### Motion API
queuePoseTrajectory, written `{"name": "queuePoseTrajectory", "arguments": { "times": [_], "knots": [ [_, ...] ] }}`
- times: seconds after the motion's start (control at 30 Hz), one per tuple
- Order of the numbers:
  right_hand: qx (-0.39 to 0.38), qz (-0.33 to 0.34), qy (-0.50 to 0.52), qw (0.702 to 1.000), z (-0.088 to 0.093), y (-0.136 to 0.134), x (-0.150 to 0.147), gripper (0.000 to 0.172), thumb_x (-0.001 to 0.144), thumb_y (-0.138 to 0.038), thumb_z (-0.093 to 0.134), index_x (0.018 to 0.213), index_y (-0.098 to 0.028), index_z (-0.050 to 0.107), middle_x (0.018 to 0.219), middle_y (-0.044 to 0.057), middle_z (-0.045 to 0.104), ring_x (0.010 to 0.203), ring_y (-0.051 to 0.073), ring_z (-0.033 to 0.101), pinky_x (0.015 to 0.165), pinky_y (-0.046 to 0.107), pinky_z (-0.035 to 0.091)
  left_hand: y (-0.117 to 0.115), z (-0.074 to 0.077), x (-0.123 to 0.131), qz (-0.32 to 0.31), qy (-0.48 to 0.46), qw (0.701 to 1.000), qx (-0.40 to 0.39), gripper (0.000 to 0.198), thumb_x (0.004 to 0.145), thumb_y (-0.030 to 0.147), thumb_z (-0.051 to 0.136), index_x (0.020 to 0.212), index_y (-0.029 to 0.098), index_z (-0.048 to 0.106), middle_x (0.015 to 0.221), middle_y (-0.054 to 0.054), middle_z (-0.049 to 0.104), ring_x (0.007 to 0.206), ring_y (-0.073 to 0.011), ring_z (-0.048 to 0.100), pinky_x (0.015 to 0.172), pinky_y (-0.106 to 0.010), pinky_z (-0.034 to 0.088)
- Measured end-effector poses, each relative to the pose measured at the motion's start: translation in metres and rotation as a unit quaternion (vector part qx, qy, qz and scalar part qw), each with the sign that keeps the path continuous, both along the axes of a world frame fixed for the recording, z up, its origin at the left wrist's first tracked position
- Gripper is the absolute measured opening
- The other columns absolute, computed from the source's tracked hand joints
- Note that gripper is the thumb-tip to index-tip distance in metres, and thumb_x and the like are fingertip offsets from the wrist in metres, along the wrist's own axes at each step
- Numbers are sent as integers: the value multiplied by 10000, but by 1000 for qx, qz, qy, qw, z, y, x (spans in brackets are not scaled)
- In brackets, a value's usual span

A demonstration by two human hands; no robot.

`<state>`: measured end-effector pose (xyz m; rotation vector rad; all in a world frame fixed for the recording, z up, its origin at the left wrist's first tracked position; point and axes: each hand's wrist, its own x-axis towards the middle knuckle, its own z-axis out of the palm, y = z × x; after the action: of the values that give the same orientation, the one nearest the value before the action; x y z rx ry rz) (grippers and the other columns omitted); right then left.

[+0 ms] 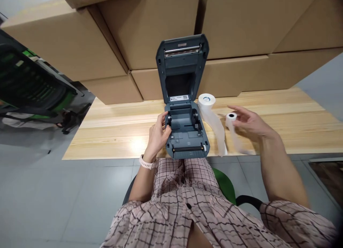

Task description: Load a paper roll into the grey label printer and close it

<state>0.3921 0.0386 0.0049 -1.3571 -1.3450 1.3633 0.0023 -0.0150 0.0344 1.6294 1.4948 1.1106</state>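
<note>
Here we are at the table (pixel 112 130), with the printer (pixel 184 124) between us and the cardboard boxes (pixel 166 30), lid (pixel 180 66) raised! Our left hand (pixel 158 134) touches the printer's left side, thumb and fingers slightly parted; whether they grip, we can't tell. Over right, 2 white rolls: the large roll (pixel 206 102) just beside the printer, the small roll (pixel 229 120) at our right hand (pixel 248 123), index finger stretched past it, thumb against it, grip unclear in the blur.
</note>
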Motion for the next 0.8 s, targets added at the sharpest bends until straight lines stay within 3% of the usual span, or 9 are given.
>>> {"name": "queuePoseTrajectory", "arguments": {
  "times": [0.1,0.23,0.37,0.5,0.67,0.8],
  "knots": [
    [-6,36,0,999,-8,11,-15,670,677,-478,966,1269,-308,704,1212,74,770,1095,250,719,964,433,610,-1,-1,0,2,-13,1000,2,588,893,160,550,1469,279,540,1425,-111,740,1145,-222,766,964,-439,611],
    [20,33,33,999,-16,19,-20,620,633,-522,983,1088,-287,634,1186,88,798,1196,310,742,1017,524,623,0,-3,0,6,-16,1000,7,588,891,166,563,1467,283,555,1413,-109,744,1172,-231,758,960,-440,617],
    [31,35,76,996,-20,18,-20,699,641,-494,989,1197,-318,604,1257,80,788,1283,313,723,1073,556,604,0,-5,-1,10,-14,1000,9,591,889,165,575,1467,292,563,1395,-100,753,1121,-216,769,961,-430,614],
    [28,54,55,997,-23,15,-22,757,680,-504,968,1330,-335,619,1320,94,774,1294,308,718,1109,580,588,0,-8,-1,8,-16,1000,4,604,895,165,563,1486,289,551,1415,-107,742,1119,-213,764,958,-425,611],
    [46,76,53,995,-6,15,-9,759,715,-454,946,1404,-404,632,1567,67,632,1495,354,567,1165,614,560,0,-4,0,8,-11,1000,5,618,888,173,558,1497,276,544,1416,-121,738,1102,-216,756,919,-408,609],
    [96,76,-14,992,21,50,-6,749,723,-444,930,1407,-400,627,1621,39,586,1574,353,472,1334,618,364,0,3,-1,-14,39,999,16,750,884,163,533,1616,277,423,1266,-101,791,801,-160,716,761,-344,569]
  ]
}}
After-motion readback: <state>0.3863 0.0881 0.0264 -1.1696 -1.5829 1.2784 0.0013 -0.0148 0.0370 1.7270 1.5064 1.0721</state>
